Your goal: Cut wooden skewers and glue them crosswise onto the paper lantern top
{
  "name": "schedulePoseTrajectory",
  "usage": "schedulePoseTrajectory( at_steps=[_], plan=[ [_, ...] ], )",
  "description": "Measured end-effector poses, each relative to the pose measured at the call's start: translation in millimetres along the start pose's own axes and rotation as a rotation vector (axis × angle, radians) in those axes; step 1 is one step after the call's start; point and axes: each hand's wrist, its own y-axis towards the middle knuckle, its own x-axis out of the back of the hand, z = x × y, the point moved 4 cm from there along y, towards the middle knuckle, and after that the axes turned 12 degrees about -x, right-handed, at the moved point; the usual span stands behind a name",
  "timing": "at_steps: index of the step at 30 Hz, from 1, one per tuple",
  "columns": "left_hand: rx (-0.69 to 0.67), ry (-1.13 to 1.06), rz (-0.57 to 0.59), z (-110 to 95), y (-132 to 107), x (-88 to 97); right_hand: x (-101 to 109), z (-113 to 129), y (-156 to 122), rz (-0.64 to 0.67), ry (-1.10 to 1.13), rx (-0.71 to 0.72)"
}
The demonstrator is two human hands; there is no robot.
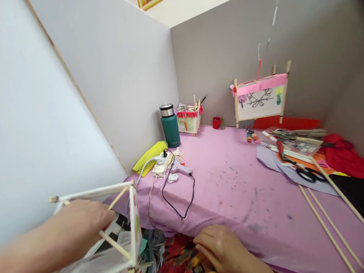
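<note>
My left hand (88, 220) is closed around a thin wooden stick that crosses a box-shaped stick frame (133, 223) with white edges and whitish sheet sides. The frame is held tilted at the lower left, beyond the table's near edge, above a heap of scraps. Part of it is hidden by my hand and forearm. My right hand (219, 246) lies at the front edge of the pink tablecloth (211, 197), over patterned red and yellow clothing (178, 257). Its fingers are loosely extended and nothing shows in them.
A glue gun (181, 167), its cord, a power strip (161, 165) and a green bottle (170, 127) stand at the left. Behind are a stick-filled box (189, 121) and a hanging paper lantern (260, 100). Scissors (311, 174), sticks (327, 226) and red cloth (352, 158) lie right.
</note>
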Motion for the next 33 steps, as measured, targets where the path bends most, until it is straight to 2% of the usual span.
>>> schedulePoseTrajectory(
  at_steps=[2,4,7,10,12,15,17,20,23,25,27,30,33],
  plan=[
    [-0.098,0.032,0.062,-1,8,21.3,3,0,-3,-0.006,-0.025,-0.004],
    [-0.182,-0.005,0.01,-6,23,45.1,8,0,-6,-0.016,-0.048,-0.021],
    [-0.367,-0.144,-0.026,-32,58,80.4,15,2,-10,-0.032,-0.064,-0.051],
    [-0.515,-0.227,-0.012,-80,108,115.9,14,0,-12,-0.026,-0.085,-0.047],
    [-0.592,-0.229,-0.061,-119,145,137.7,9,-4,-14,-0.036,-0.116,-0.035],
    [-0.749,-0.235,-0.088,-177,197,155.4,1,-15,-18,-0.093,-0.163,-0.003],
    [-0.805,-0.247,-0.082,-208,230,156.5,-6,-23,-20,-0.144,-0.181,0.016],
    [-0.787,-0.242,-0.043,-237,275,146.2,-18,-34,-21,-0.224,-0.203,0.046],
    [-0.786,-0.245,-0.053,-252,307,133.0,-28,-45,-20,-0.296,-0.224,0.063],
    [-0.775,-0.261,-0.092,-252,318,126.2,-29,-50,-21,-0.337,-0.222,0.056],
    [-0.749,-0.288,-0.196,-245,320,121.9,-22,-50,-25,-0.373,-0.196,0.05],
    [-0.661,-0.348,-0.47,-227,301,110.2,5,-43,-37,-0.41,-0.113,0.04],
    [-0.498,-0.458,-0.755,-207,264,73.2,41,-38,-53,-0.489,-0.032,-0.032]
  ],
)
